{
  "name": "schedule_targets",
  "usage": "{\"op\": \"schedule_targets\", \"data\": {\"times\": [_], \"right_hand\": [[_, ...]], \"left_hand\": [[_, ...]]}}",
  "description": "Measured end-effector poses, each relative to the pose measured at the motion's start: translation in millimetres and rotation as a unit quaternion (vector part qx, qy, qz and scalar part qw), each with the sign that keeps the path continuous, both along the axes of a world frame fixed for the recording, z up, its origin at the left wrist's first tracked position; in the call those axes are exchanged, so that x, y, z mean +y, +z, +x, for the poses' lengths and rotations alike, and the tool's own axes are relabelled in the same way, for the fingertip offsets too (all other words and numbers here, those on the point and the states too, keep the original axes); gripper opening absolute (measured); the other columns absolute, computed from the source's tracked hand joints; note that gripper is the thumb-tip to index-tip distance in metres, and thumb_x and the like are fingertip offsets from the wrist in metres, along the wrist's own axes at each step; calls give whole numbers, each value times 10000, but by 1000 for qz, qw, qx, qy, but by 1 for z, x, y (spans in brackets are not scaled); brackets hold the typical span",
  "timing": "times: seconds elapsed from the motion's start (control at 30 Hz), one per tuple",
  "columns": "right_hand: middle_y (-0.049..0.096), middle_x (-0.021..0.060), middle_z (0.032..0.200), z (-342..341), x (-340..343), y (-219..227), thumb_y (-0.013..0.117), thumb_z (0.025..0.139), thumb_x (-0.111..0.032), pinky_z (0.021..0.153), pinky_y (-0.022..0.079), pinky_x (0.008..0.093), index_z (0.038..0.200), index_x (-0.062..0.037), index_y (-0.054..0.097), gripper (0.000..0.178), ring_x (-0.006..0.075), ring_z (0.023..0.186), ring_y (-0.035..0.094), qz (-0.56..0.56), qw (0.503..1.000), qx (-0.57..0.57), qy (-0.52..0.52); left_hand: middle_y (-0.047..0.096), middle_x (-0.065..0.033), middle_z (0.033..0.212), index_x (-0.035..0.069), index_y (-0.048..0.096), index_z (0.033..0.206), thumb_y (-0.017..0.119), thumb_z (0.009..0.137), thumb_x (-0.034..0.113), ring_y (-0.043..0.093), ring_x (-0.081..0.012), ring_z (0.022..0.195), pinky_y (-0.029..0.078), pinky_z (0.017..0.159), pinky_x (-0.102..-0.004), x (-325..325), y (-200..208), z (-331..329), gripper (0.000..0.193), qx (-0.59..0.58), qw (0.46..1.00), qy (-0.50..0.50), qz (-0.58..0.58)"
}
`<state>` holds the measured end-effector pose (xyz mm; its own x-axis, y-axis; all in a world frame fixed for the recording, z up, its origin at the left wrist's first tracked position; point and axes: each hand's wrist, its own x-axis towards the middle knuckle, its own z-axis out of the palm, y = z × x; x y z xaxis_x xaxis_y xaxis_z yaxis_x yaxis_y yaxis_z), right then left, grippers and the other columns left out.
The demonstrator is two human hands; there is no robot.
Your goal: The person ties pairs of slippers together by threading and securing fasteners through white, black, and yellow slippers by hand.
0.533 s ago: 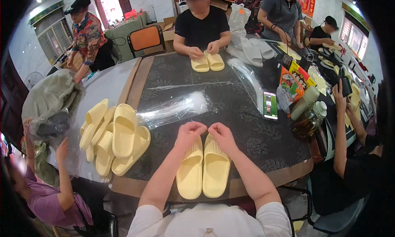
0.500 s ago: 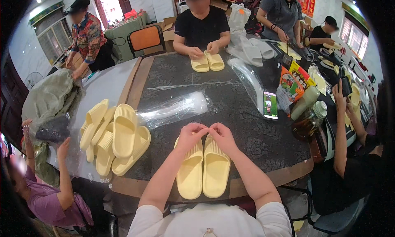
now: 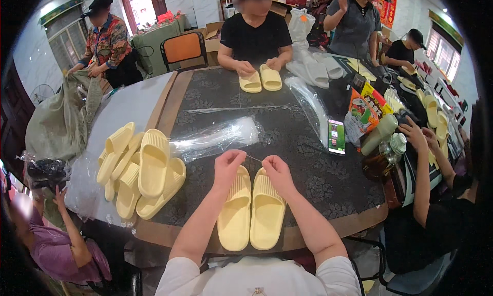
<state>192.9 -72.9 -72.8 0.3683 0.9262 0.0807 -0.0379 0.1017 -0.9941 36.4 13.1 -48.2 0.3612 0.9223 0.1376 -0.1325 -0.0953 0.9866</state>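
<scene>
A pair of pale yellow slide slippers [image 3: 267, 225] lies side by side at the table edge in front of me, toes pointing away. My left hand [image 3: 228, 167] is pinched closed just beyond the left slipper's toe. Over the right slipper's toe, my right hand [image 3: 277, 171] is pinched too. Between the two hands runs a thin, pale strand [image 3: 254, 159], held at each end by fingertips. Whether it is thread or a plastic tie, I cannot tell. To my left is a heap of several matching slippers [image 3: 153, 165].
Beyond my hands lie clear plastic bags [image 3: 226, 135] and a bundle of thin strands [image 3: 236, 109]. A phone [image 3: 336, 136], snack packets [image 3: 363, 110] and a glass jar [image 3: 382, 157] stand at right. Across the table, a person [image 3: 255, 41] handles another yellow pair. Co-workers sit close on both sides.
My hands have drawn apart from fingertips nearly meeting, and the strand now shows between them. At left, a person's hands have moved with a dark, plastic-wrapped item.
</scene>
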Motion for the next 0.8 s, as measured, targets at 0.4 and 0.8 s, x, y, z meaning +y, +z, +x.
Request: {"op": "schedule_targets", "data": {"times": [0.4,0.8], "right_hand": [[547,-31,776,0,0,5,580,945,-153,651,437,218,915,-30,570,127,44,707,497,-4,1000,-5,11],[565,36,915,-7,-9,19,602,880,-57,728,442,263,1006,-49,568,130,124,842,539,95,972,-194,-88]], "left_hand": [[667,-10,824,10,698,916,687,865,164,582,-72,760,463,704,-232,1,0,1,163,23,999,-5,22],[661,-4,828,30,704,958,680,869,215,584,-83,799,448,743,-243,-3,6,-4,207,32,998,23,-53]]}}
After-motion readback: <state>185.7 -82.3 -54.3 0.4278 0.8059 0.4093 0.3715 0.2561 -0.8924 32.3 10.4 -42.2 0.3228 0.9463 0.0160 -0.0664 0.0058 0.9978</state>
